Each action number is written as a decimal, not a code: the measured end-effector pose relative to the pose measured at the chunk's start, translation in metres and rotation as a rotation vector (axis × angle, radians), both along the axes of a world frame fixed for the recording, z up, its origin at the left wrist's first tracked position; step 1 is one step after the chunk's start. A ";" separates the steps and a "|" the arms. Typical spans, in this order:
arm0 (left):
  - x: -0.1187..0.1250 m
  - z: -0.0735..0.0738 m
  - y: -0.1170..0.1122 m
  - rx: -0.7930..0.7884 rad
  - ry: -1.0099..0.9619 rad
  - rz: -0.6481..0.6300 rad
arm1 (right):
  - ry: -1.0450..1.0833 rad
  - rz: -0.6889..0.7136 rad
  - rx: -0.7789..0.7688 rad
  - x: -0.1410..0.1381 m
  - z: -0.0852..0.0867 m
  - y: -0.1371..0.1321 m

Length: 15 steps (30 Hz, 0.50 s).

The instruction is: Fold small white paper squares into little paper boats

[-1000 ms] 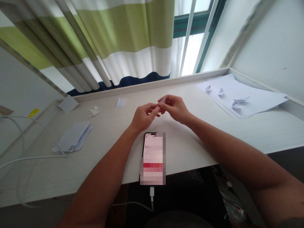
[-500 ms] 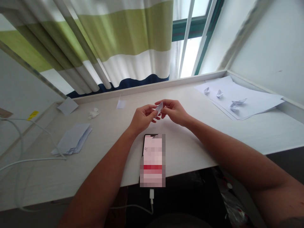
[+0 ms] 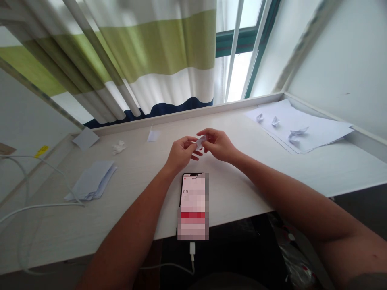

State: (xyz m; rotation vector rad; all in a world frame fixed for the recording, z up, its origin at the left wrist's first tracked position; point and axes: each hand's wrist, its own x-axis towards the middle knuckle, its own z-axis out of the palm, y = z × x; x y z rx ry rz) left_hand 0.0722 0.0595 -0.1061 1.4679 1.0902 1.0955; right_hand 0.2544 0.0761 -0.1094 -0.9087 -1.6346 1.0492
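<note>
A small piece of folded white paper (image 3: 200, 142) is held up above the desk between both hands. My left hand (image 3: 182, 153) pinches its left side between thumb and fingers. On the other side, my right hand (image 3: 218, 143) grips the paper's right edge, its index finger arched over the top. The fingers cover part of the paper, so its full fold does not show. Below the hands lies a phone (image 3: 195, 195) with a partly blurred screen. Several small folded paper boats (image 3: 275, 121) rest on large white sheets (image 3: 320, 125) at the right.
A stack of cut paper (image 3: 92, 179) lies at the left, near a white cable (image 3: 45, 206). Behind it are a crumpled paper (image 3: 119, 147), a square sheet (image 3: 86, 139) and a small creased piece (image 3: 153, 135). The desk's front edge runs beneath the phone, which has a charging plug (image 3: 192, 248).
The paper between my fingers has turned from a narrow pointed shape to a broader, flatter face. Both hands stay close together, and the whole view has shifted slightly.
</note>
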 end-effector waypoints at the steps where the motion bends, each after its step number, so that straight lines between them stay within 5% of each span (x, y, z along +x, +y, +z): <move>1: 0.000 0.001 -0.001 -0.019 0.002 -0.005 | 0.016 0.039 0.018 0.001 0.000 0.000; 8: -0.007 0.016 -0.007 0.027 0.026 -0.142 | 0.127 0.213 0.020 0.007 0.002 0.001; 15: -0.003 0.020 -0.004 0.069 0.134 -0.053 | -0.011 0.129 0.082 0.008 0.005 0.000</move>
